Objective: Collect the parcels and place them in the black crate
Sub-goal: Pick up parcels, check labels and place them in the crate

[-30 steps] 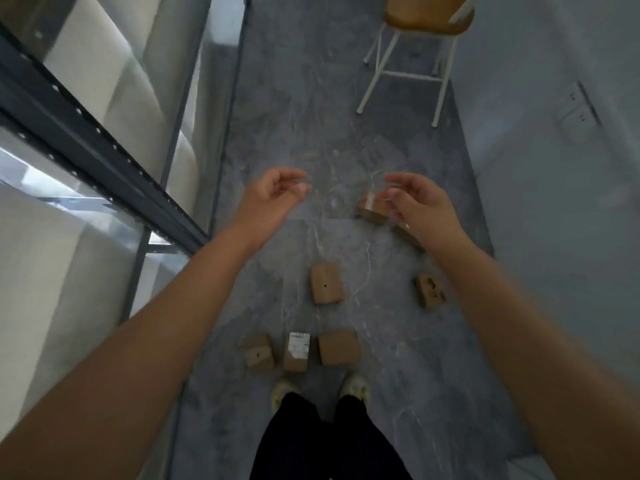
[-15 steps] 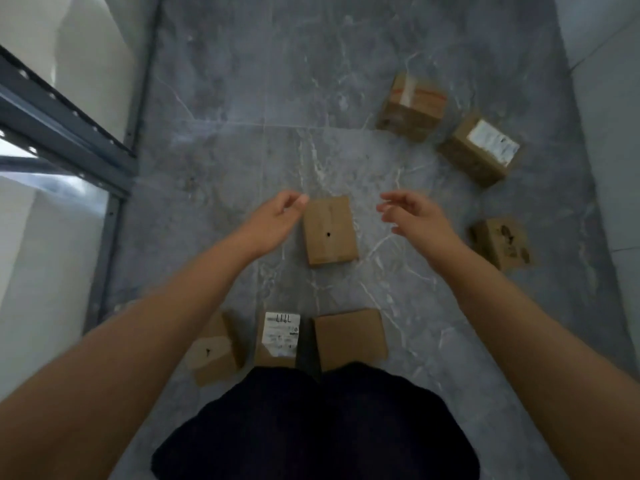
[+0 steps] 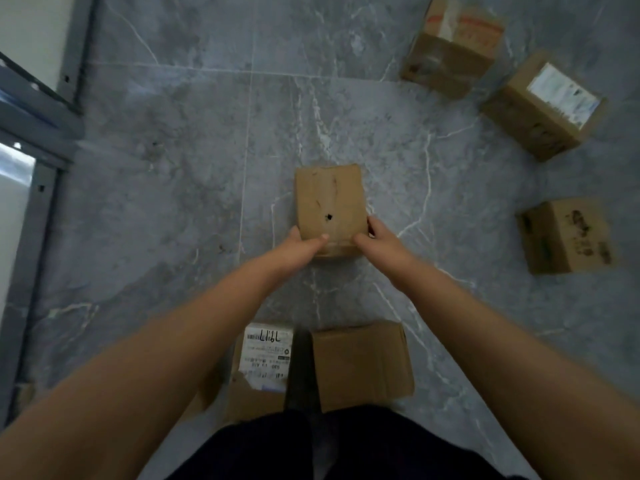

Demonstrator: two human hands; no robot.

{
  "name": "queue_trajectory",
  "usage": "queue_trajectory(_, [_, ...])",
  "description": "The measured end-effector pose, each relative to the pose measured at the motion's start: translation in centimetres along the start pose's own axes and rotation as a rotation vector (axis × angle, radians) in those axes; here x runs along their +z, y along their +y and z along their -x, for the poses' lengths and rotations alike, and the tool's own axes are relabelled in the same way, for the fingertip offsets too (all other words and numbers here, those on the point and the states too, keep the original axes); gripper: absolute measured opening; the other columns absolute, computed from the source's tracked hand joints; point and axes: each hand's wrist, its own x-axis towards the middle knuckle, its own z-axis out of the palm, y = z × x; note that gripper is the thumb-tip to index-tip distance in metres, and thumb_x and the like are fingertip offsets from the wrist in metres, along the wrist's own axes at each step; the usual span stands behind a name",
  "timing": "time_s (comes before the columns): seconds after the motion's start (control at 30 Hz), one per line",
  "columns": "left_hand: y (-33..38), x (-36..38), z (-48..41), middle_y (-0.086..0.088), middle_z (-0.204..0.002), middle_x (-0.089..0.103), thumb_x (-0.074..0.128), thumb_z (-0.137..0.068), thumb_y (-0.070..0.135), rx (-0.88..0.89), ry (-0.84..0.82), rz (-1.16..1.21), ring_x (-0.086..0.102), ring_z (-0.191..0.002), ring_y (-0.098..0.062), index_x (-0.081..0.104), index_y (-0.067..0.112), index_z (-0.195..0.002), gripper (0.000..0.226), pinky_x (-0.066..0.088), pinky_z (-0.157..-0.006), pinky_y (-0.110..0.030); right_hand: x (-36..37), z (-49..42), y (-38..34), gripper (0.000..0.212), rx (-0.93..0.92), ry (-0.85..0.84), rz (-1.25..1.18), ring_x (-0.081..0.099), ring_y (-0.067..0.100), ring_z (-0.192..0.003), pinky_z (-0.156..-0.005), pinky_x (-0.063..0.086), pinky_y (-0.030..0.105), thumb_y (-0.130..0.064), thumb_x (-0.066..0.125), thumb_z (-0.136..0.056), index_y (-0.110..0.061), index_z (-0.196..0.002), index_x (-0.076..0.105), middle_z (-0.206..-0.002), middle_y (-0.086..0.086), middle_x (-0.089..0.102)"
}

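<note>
**Hands close on parcel**

Our hands hovered apart a moment ago. Now left hand (image 3: 300, 245) and right hand (image 3: 376, 241) grip the punctured cardboard parcel (image 3: 329, 202) at frame centre — thumbs on top, fingers curled down its sides. Lifting likely follows; no black crate visible.

At 6 o'clock, the white shipping label (image 3: 266, 355) on the near parcel (image 3: 254, 400) bears big black handwritten marks and small print, neither legible. The far parcel (image 3: 526, 126) at 2 o'clock has a blurred white sticker (image 3: 562, 93). Red print (image 3: 481, 27) on the taped parcel (image 3: 446, 60) at 1 o'clock is unreadable.
</note>
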Motion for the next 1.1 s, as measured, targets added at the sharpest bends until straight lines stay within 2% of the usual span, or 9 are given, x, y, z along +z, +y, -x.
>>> queue_trajectory(0.2, [3.8,-0.9,4.4,-0.008,-0.132,0.048,0.047,-0.097,0.036,0.267,0.243,0.204,0.049,-0.112,-0.016,0.040,0.013,-0.124,0.036,0.038,-0.088,-0.023,-1.9,3.8,-4.6,0.050,-0.098,0.223,-0.182,0.046,0.021,-0.121,-0.098,0.043,0.034,-0.017,0.059,-0.084,-0.021,-0.128,0.035,-0.135,0.007,0.040])
queue_trajectory(0.33, [10.7,-3.0,13.1,0.003,-0.112,0.055,0.057,-0.091,0.041,0.367,0.218,0.385,0.062,-0.091,0.001,0.043,0.024,-0.113,0.031,0.047,-0.066,-0.008,-3.2,12.1,-11.5,0.049,-0.136,0.270,-0.353,0.046,0.020,-0.119,-0.098,0.045,0.036,-0.025,0.062,-0.080,-0.026,-0.117,0.029,-0.132,0.006,0.038])
queue_trajectory(0.5, [21.3,-6.4,26.3,-0.003,-0.137,0.044,0.077,-0.068,0.036,0.283,-0.040,0.553,0.059,-0.108,-0.015,0.014,0.040,-0.140,0.095,0.052,-0.088,-0.039,-8.9,23.9,-22.4,0.044,-0.153,0.186,-0.502,0.051,0.017,-0.116,-0.096,0.047,0.036,-0.026,0.059,-0.088,-0.031,-0.125,0.035,-0.131,0.000,0.047])
queue_trajectory(0.63, [30.1,-7.8,38.4,-0.001,-0.137,0.048,0.085,-0.062,0.039,0.402,0.102,0.323,0.059,-0.113,-0.015,0.020,0.033,-0.146,0.106,0.053,-0.093,-0.037,-14.7,33.4,-32.7,0.063,-0.328,0.239,-0.298,0.042,0.015,-0.128,-0.097,0.046,0.035,-0.026,0.063,-0.084,-0.036,-0.137,0.031,-0.143,-0.002,0.036])
queue_trajectory(0.73, [36.4,-8.2,48.7,0.005,-0.143,0.039,0.084,-0.052,0.054,0.641,0.362,-0.039,0.044,-0.127,-0.012,0.016,0.032,-0.147,0.119,0.043,-0.103,-0.034,-17.4,40.9,-41.3,0.095,-0.391,0.151,-0.318,0.038,0.016,-0.133,-0.105,0.041,0.042,-0.052,0.070,-0.065,-0.047,-0.143,0.016,-0.149,-0.005,0.029])
queue_trajectory(0.87, [42.1,-8.9,61.4,0.003,-0.141,0.040,0.080,-0.049,0.059,0.896,0.578,-0.436,0.044,-0.124,-0.015,0.010,0.033,-0.149,0.124,0.043,-0.097,-0.033,-19.6,49.9,-51.0,0.101,-0.488,0.064,-0.553,0.058,0.020,-0.117,-0.093,0.052,0.042,-0.038,0.083,-0.059,-0.029,-0.142,0.026,-0.133,0.002,0.053])
queue_trajectory(0.93, [44.2,-10.0,66.1,0.010,-0.135,0.044,0.082,-0.053,0.056,0.980,0.505,-0.415,0.046,-0.119,-0.006,0.022,0.031,-0.147,0.114,0.042,-0.097,-0.025,-20.7,53.5,-54.1,0.089,-0.534,0.072,-0.648,0.063,0.023,-0.109,-0.086,0.055,0.042,-0.033,0.080,-0.059,-0.020,-0.136,0.036,-0.124,0.008,0.061])
queue_trajectory(1.0, [46.0,-11.8,69.8,0.021,-0.123,0.049,0.078,-0.067,0.050,1.105,0.363,-0.299,0.048,-0.109,0.012,0.046,0.029,-0.133,0.077,0.039,-0.092,-0.008,-22.0,56.3,-56.0,0.084,-0.580,0.026,-0.712,0.064,0.024,-0.107,-0.088,0.054,0.044,-0.035,0.077,-0.058,-0.018,-0.132,0.040,-0.123,0.011,0.062])
queue_trajectory(1.1, [47.7,-14.4,73.6,0.015,-0.119,0.055,0.067,-0.082,0.033,1.171,0.281,-0.113,0.052,-0.110,0.007,0.065,0.029,-0.105,0.023,0.044,-0.094,-0.015,-22.8,58.8,-57.5,0.069,-0.621,-0.109,-0.774,0.058,0.027,-0.116,-0.097,0.047,0.051,-0.028,0.075,-0.072,-0.022,-0.132,0.042,-0.130,0.010,0.058])
